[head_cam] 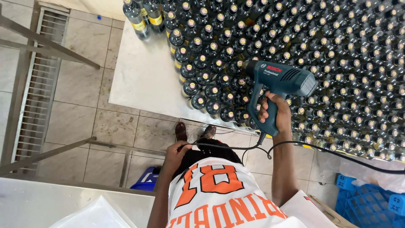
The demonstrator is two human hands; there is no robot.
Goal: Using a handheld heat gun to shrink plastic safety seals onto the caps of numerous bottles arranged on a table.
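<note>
My right hand [275, 114] grips the handle of a dark teal heat gun [282, 80], its nozzle pointing left over the capped tops of many dark glass bottles [295, 50] packed tightly on a white table [143, 76]. The gun's black cord [320, 150] loops down from the handle and runs off to the right. My left hand [177, 151] hangs low at my waist, curled around the black cord where it crosses in front of me. A white shirt with orange print covers my torso at the bottom of the view.
A tiled floor lies below, with a metal drain grate [36, 84] on the left and a metal frame rail [50, 48] crossing it. A blue plastic crate [367, 204] sits at bottom right. A steel surface with a clear plastic bag [90, 215] lies at bottom left.
</note>
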